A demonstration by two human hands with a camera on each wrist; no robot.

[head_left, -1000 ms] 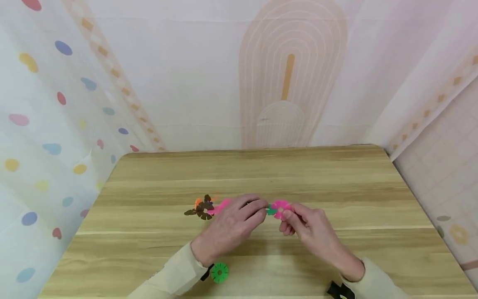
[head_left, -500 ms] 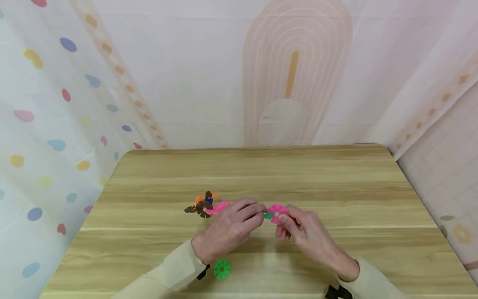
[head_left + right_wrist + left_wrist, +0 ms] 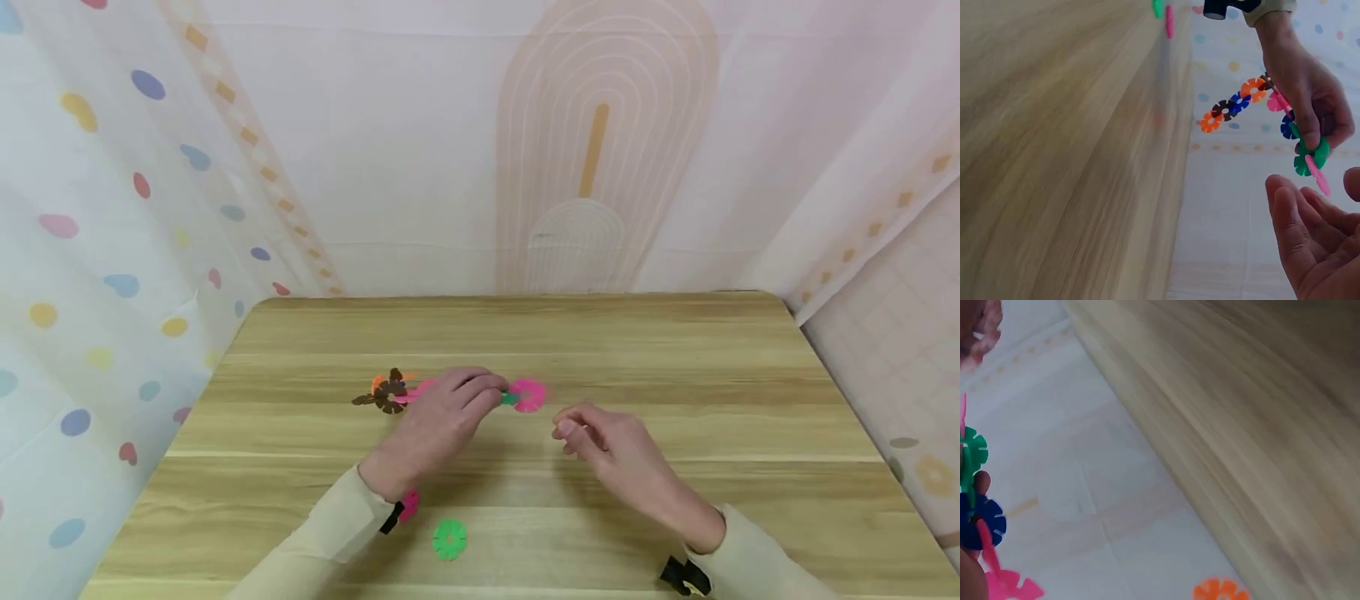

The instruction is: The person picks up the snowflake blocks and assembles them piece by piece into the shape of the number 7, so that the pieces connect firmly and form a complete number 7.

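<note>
Pale wood with a long straight grain makes up the table (image 3: 675,375) I am working over; behind it I see a white curtain with an orange arch print (image 3: 600,167), and on my left a sheer curtain with coloured dots (image 3: 90,292). My left hand (image 3: 442,412) pinches a chain of interlocking plastic discs (image 3: 517,396) above the table's middle; the chain's pink end disc sticks out to the right of my fingertips, and brown and orange discs trail out to the left. My right hand (image 3: 611,450) is near that pink end but apart from it, fingers loosely curled and holding nothing. A loose green disc (image 3: 449,539) lies flat near the front edge; a loose pink disc (image 3: 408,505) lies just by my left wrist.
</note>
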